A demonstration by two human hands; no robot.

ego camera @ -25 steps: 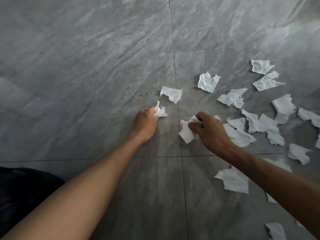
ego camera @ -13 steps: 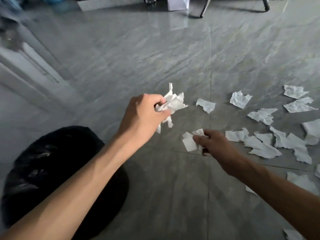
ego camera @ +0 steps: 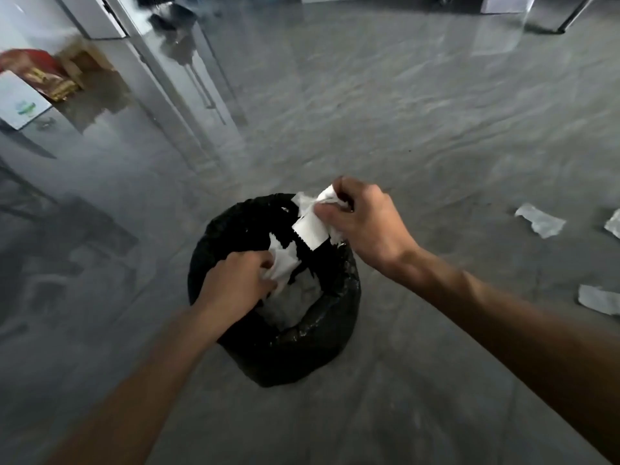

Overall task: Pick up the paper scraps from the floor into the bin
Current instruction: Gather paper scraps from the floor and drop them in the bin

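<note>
A round bin lined with a black plastic bag (ego camera: 302, 350) stands on the grey tiled floor, with white paper lying inside it. My left hand (ego camera: 231, 286) is over the bin's mouth, closed on a crumpled white scrap (ego camera: 283, 260). Over the bin's far right rim, my right hand (ego camera: 365, 223) grips another bunch of white scraps (ego camera: 312, 223). A few loose white scraps (ego camera: 540, 219) remain on the floor at the right edge, one of them lower down (ego camera: 597, 300).
A glass door with a metal frame (ego camera: 188, 78) runs along the upper left. Boxes and a red-and-gold package (ego camera: 43, 75) sit behind it at far left. Metal furniture legs (ego camera: 570, 18) stand at the top right.
The view has swung left from the scrap-strewn floor to the bin. Both hands carried their scraps from the floor to above the bin's opening.
</note>
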